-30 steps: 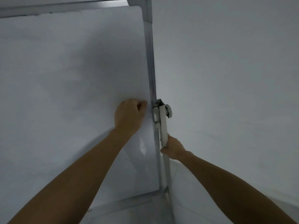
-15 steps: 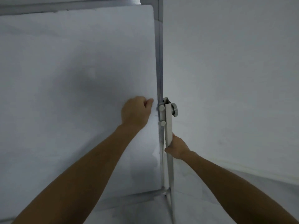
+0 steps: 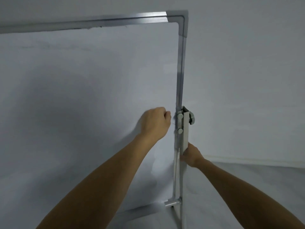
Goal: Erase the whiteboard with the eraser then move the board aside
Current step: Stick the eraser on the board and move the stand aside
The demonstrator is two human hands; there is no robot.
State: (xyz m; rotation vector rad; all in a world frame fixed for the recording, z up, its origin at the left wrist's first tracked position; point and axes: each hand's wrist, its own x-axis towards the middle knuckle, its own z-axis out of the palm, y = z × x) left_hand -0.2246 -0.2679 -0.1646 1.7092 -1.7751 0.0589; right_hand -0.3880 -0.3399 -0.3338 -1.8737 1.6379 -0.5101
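Observation:
The whiteboard (image 3: pixel 92 90) fills the left of the view. Its surface looks wiped, and its grey metal frame (image 3: pixel 181 70) runs down the right side. My left hand (image 3: pixel 155 123) is a closed fist pressed on the board face just left of the frame, with nothing visible in it. My right hand (image 3: pixel 189 156) grips the stand's upright post (image 3: pixel 186 129) below the knob clamp (image 3: pixel 191 119). No eraser is in view.
A plain white wall (image 3: pixel 247 80) stands behind and to the right of the board. A pale floor (image 3: pixel 255 179) meets it at lower right. A short metal peg (image 3: pixel 171 203) sticks out of the stand near the board's bottom rail.
The board's right edge has shifted right and down in the view. More of the top corner and the lower stand now shows. Both hands keep their places on it.

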